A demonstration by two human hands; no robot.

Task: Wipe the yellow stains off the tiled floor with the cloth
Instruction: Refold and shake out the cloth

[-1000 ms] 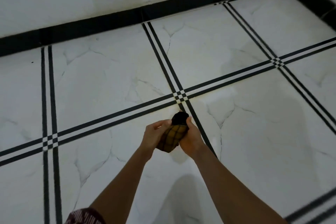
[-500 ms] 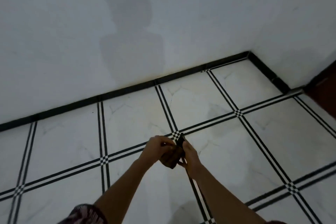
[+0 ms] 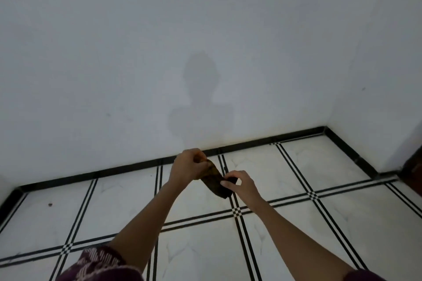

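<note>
A: What does the left hand (image 3: 187, 166) hold?
B: The upper end of the cloth (image 3: 213, 180), with fingers (image 3: 196, 154) curled tight round it. The cloth slants down to its right, above the floor (image 3: 308, 162) and not touching it.
A: And the right hand (image 3: 239, 186)?
B: It pinches the cloth's lower end, thumb against fingers. Both hands hold it equally. I judge it must go down to the floor, though no yellow stains show.
</note>
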